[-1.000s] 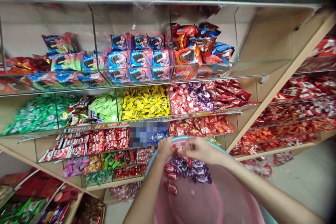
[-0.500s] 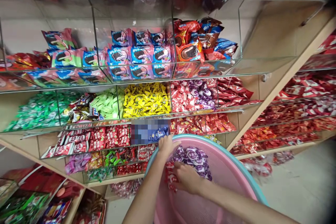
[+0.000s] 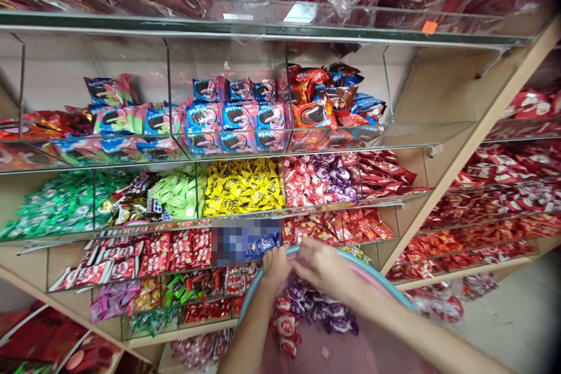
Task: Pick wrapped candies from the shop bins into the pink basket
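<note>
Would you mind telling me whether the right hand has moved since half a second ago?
Yes. The right hand has come up from among the candies in the basin to its far rim, beside the left hand.

A basin sits before tiered shelves, wrapped sweets piled inside at its far rim. Both hands meet over that rim, left hand beside right hand. Biscuit packs fill the shelf above the loose candies.

head cam | faces forward-down | close to sweet shelves
</note>
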The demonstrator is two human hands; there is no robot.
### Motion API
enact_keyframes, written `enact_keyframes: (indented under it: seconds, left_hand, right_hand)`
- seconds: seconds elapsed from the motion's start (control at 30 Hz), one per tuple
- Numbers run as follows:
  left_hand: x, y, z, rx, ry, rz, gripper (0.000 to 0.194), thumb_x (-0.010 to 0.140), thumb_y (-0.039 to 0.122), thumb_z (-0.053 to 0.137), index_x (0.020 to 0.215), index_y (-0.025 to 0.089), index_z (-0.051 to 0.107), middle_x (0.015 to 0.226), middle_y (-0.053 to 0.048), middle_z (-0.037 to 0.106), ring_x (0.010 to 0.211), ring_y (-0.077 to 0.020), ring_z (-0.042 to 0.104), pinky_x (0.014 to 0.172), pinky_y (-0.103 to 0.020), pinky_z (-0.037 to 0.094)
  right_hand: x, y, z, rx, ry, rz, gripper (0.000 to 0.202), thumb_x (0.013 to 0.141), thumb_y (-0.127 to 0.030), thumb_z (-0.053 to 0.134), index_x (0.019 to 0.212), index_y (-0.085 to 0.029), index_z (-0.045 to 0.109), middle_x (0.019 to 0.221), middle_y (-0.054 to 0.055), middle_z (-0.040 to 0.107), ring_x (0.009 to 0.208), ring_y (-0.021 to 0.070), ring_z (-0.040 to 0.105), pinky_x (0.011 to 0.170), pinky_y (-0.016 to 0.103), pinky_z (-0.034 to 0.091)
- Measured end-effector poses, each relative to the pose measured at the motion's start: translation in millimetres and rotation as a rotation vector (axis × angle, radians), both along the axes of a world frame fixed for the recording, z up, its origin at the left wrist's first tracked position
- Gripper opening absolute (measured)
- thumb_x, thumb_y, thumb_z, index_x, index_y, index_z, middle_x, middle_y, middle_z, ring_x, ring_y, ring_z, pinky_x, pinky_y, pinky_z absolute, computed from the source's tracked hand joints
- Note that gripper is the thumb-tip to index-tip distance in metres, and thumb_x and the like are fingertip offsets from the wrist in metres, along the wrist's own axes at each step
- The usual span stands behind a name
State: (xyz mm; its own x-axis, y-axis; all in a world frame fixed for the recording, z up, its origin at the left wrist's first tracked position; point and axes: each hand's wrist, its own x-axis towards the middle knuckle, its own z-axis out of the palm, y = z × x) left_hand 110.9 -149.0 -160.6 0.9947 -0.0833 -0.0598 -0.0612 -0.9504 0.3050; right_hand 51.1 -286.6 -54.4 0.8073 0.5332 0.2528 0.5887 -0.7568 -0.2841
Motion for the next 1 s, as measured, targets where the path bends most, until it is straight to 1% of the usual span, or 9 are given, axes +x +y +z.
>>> enact_keyframes:
  seconds: [0.07,0.13,0.23,0.3,0.37,0.53,0.67,0.83,1.0]
  left_hand:
    - [0,0,-2.2,-0.003,-0.014,0.006,0.055,0.08,0.06,0.043,0.121,0.025,0.053,0.109,-0.01,0.064,0.102,-0.0278,0.057,0.085,-0.036,0.042]
    - [0,0,-4.0,-0.006,-0.027,0.012,0.06,0.077,0.063,0.045,0.122,0.024,0.053,0.108,-0.011,0.064,0.102,-0.028,0.058,0.085,-0.036,0.043]
    - [1,0,-5.0,-0.019,-0.03,0.014,0.059,0.077,0.063,0.046,0.12,0.024,0.055,0.107,-0.011,0.064,0.101,-0.0282,0.058,0.085,-0.036,0.043]
    - [1,1,-4.7,-0.029,-0.03,0.018,0.058,0.076,0.062,0.047,0.119,0.025,0.056,0.107,-0.011,0.064,0.101,-0.0287,0.058,0.085,-0.037,0.043]
    - [1,1,-4.6,-0.034,-0.03,0.016,0.057,0.076,0.062,0.047,0.118,0.024,0.056,0.107,-0.011,0.064,0.101,-0.029,0.058,0.085,-0.037,0.043]
    - [3,2,-7.7,-0.042,-0.044,0.005,0.057,0.076,0.062,0.047,0.12,0.026,0.055,0.105,-0.01,0.065,0.099,-0.0283,0.06,0.083,-0.036,0.044]
    - [4,3,-9.3,-0.048,-0.049,0.009,0.058,0.076,0.062,0.048,0.12,0.026,0.056,0.106,-0.01,0.065,0.099,-0.0288,0.059,0.083,-0.037,0.044]
    - [2,2,-5.5,-0.028,-0.032,0.005,0.058,0.077,0.062,0.046,0.12,0.025,0.055,0.108,-0.01,0.064,0.101,-0.0286,0.058,0.084,-0.037,0.043]
    - [1,1,-3.5,0.011,-0.026,0.005,0.056,0.077,0.063,0.045,0.117,0.025,0.056,0.107,-0.01,0.065,0.1,-0.0269,0.059,0.084,-0.035,0.043]
  right_hand:
    - [20,-12,38.0,0.09,-0.159,-0.044,0.033,0.092,-0.036,0.039,0.076,-0.018,0.061,0.08,0.004,0.055,0.072,0.0139,0.055,0.067,0.025,0.041]
    - [46,-21,64.1,0.142,-0.293,-0.125,0.03,0.091,-0.036,0.04,0.079,-0.018,0.061,0.082,0.004,0.055,0.072,0.0141,0.054,0.067,0.025,0.041]
    - [88,-30,79.1,0.161,-0.404,-0.29,0.023,0.088,-0.035,0.046,0.097,-0.02,0.061,0.092,0.005,0.055,0.078,0.0165,0.055,0.066,0.026,0.042]
    - [115,-34,78.6,0.138,-0.417,-0.377,0.032,0.086,-0.035,0.049,0.112,-0.02,0.056,0.099,0.007,0.054,0.083,0.0189,0.056,0.066,0.027,0.043]
    - [135,-35,75.9,0.098,-0.411,-0.409,0.043,0.085,-0.037,0.051,0.123,-0.019,0.05,0.103,0.01,0.053,0.087,0.0217,0.057,0.069,0.029,0.044]
    - [161,-34,75.0,0.046,-0.392,-0.313,0.048,0.083,-0.04,0.054,0.127,-0.022,0.048,0.116,0.013,0.051,0.099,0.0258,0.055,0.078,0.033,0.046]
    - [169,-35,74.4,0.112,-0.366,-0.255,0.038,0.084,-0.039,0.052,0.118,-0.023,0.056,0.113,0.011,0.055,0.102,0.0247,0.055,0.083,0.034,0.045]
    - [169,-38,65.9,0.312,-0.43,-0.194,0.035,0.084,-0.042,0.053,0.111,-0.02,0.058,0.109,0.011,0.055,0.101,0.0238,0.054,0.087,0.035,0.044]
    - [150,-38,65.4,0.494,-0.486,-0.136,0.036,0.084,-0.041,0.052,0.11,-0.017,0.057,0.094,0.007,0.052,0.08,0.0186,0.053,0.078,0.033,0.047]
